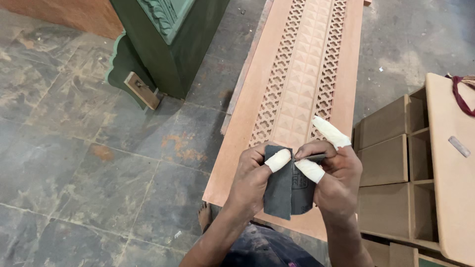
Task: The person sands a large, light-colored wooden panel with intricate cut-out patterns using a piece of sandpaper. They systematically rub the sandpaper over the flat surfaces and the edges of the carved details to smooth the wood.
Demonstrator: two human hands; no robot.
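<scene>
My left hand [253,179] and my right hand [332,174] together hold a dark grey sheet of sandpaper [285,190], folded, just above the near end of a long carved wooden panel [297,89]. Both thumbs pinch its top edge. White tape wraps my left thumb, my right thumb and my right index finger. The panel is pale brown with a raised pyramid strip down its middle and pierced lattice strips on each side. It lies on the floor and runs away from me.
A green carved cabinet [168,39] stands at the upper left on the grey stone floor [79,148]. On the right is a wooden shelf unit [396,163] with open compartments, and a dark red cord [461,96] lies on its top. My bare foot [204,216] shows under the panel's edge.
</scene>
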